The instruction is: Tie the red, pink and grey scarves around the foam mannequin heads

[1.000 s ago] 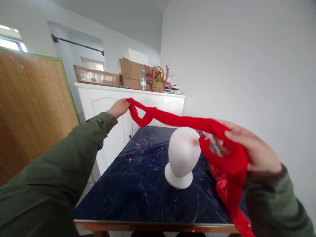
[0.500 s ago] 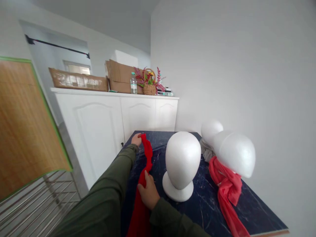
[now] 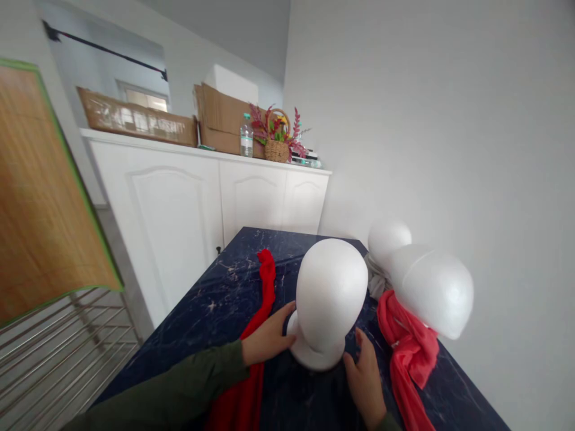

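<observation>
So the white foam head (image 3: pixel 332 281) is standing up on its round base (image 3: pixel 314 356), a bit right of center, low in the frame, right between the two hands. Left hand (image 3: pixel 269 338) is at the base's left edge, thumb and fingers spread, looks like it's touching the rim. Right hand (image 3: pixel 366 377) is just off the lower right of the base, also spread with nothing in it; can't tell if the thumb touches. The bright red scarf (image 3: pixel 268 284) runs down the dark marbled table (image 3: pixel 197 311) left of the head, passing behind the left hand. Over at right, another foam head (image 3: pixel 433 290) lies tipped above coral cloth (image 3: pixel 413 347).
</observation>
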`<state>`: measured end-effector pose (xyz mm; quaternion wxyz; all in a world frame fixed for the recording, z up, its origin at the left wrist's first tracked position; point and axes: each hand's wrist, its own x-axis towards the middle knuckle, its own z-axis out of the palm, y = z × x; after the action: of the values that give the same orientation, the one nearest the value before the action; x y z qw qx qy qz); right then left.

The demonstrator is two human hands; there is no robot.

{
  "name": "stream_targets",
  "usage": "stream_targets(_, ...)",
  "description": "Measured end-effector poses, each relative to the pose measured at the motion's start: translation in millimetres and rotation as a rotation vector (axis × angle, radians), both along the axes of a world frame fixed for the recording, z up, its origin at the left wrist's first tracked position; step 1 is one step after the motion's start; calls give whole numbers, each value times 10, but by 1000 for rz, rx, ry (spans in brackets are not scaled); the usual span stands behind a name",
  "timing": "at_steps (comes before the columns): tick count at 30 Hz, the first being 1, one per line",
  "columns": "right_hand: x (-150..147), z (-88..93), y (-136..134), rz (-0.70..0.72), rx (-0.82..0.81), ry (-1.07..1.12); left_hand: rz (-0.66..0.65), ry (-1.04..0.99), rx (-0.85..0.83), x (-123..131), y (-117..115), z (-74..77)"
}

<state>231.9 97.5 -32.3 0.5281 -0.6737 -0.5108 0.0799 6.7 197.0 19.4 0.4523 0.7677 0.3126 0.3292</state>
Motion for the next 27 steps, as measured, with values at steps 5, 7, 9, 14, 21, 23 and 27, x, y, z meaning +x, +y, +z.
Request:
stream_targets(5, -170, 171, 196, 328, 6, 91, 48, -101, 202, 415, -383, -84)
stream_targets(7, -305, 194, 192, 360, 43, 99, 155, -119, 190, 453, -380, -109)
stream_targets(9, -441, 248, 245, 414, 80, 48, 256, -170, 130, 381, -316, -82)
stream_targets(14, -916, 641, 839, 575, 54, -91, 521, -237, 55, -147, 189, 216)
stream_targets(21, -1340, 600, 948, 645, -69, -65, 991, -16, 183, -985, 1090, 495)
stream_targets(23, -1283, 353, 692, 621, -105, -29, 1008, -8, 184, -1097, 1210, 484)
stream_targets(27, -977, -34, 186, 549, -135, -12, 1074, 120, 181, -1177, 1418, 326)
